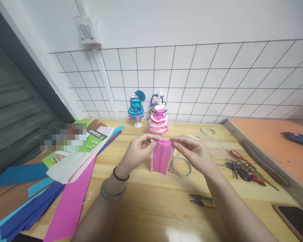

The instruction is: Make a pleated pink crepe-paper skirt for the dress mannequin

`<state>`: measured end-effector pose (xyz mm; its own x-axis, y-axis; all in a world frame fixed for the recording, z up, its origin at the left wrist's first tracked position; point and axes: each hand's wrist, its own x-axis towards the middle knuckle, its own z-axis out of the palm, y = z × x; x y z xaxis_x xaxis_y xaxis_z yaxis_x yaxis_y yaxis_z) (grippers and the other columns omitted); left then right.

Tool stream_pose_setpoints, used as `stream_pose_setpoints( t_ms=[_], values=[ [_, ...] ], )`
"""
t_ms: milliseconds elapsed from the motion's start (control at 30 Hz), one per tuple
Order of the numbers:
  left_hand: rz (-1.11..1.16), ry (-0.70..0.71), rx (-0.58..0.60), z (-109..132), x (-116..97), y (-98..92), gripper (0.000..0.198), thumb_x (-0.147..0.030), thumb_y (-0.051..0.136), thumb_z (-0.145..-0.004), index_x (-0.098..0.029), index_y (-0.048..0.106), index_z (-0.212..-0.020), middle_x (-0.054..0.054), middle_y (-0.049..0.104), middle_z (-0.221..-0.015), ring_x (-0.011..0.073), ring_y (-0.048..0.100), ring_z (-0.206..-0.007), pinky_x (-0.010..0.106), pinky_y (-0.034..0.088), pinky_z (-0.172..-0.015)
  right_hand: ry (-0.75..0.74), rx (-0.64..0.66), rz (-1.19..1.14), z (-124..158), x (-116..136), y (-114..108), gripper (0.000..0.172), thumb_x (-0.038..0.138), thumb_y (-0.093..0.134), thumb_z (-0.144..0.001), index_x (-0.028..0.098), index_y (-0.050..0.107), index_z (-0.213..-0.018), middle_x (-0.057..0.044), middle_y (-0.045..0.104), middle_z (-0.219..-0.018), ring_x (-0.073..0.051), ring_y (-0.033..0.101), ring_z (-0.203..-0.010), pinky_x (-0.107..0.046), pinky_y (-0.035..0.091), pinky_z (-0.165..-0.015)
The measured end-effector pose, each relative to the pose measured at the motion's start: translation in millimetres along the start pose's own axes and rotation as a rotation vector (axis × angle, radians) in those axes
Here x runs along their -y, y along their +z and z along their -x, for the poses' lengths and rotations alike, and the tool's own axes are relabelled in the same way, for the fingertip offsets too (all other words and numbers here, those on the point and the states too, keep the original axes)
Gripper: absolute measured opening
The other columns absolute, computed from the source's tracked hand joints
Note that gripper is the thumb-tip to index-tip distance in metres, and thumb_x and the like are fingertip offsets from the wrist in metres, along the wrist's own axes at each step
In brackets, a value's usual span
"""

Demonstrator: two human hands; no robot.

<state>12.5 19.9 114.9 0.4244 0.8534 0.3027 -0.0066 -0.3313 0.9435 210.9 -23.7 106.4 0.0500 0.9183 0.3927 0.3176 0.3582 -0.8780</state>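
A strip of pink crepe paper point(162, 158) with pale side edges hangs between my hands above the wooden table. My left hand point(141, 148) pinches its upper left corner between thumb and fingers. At the upper right corner, my right hand point(192, 149) grips it the same way. The top edge looks folded over. Just behind stands a small layered pink and white paper dress point(158, 126), and a teal paper dress point(136, 109) on a white stand is to its left. A roll of tape point(182, 167) lies beside the strip, below my right hand.
Coloured crepe paper sheets point(73, 201) and a green printed packet point(94, 139) spread over the left side. Thread snips point(202, 200) lie near my right forearm. Keys point(242, 169), a clear tape ring point(208, 131), a phone point(294, 220) and an orange-topped board point(272, 144) occupy the right.
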Motion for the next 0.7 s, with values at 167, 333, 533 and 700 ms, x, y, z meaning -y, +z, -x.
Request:
stream_pose_setpoints(
  t_ms=[167,333,533,700],
  values=[
    [-0.057,-0.013,-0.028,0.9,0.4,-1.0,0.026,-0.032,0.067,-0.074,-0.016,0.067,-0.094,0.008,0.068,-0.098,0.0169,0.063,-0.086,0.026,0.050,-0.075,0.013,-0.034,0.086,1.1,2.4,2.5,0.026,0.037,0.068,-0.073,0.019,0.071,-0.092,-0.003,0.068,-0.073,-0.019,0.064,-0.073,-0.036,0.052,-0.072],
    [-0.031,-0.013,-0.022,1.0,-1.9,-3.9,0.028,-0.032,0.069,-0.072,-0.015,0.068,-0.094,0.009,0.069,-0.097,0.0183,0.064,-0.087,0.028,0.051,-0.078,0.011,-0.050,0.108,1.7,6.9,4.0,0.023,0.037,0.068,-0.073,0.019,0.072,-0.087,-0.003,0.068,-0.071,-0.017,0.062,-0.068,-0.033,0.052,-0.068],
    [-0.023,-0.028,-0.012,2.5,-5.4,-9.7,0.030,-0.033,0.071,-0.070,-0.016,0.069,-0.094,0.008,0.070,-0.096,0.0184,0.065,-0.086,0.029,0.052,-0.077,-0.074,-0.015,0.159,2.1,9.9,1.7,0.021,0.037,0.065,-0.076,0.020,0.072,-0.086,-0.005,0.068,-0.074,-0.017,0.060,-0.069,-0.032,0.050,-0.066],
    [-0.074,-0.028,-0.019,3.0,-7.1,-12.5,0.030,-0.034,0.071,-0.070,-0.016,0.069,-0.095,0.008,0.070,-0.096,0.0183,0.064,-0.086,0.028,0.053,-0.076,-0.119,0.009,0.204,2.7,12.9,1.7,0.017,0.034,0.063,-0.078,0.020,0.071,-0.081,-0.005,0.067,-0.073,-0.018,0.062,-0.073,-0.031,0.049,-0.067]
  ],
)
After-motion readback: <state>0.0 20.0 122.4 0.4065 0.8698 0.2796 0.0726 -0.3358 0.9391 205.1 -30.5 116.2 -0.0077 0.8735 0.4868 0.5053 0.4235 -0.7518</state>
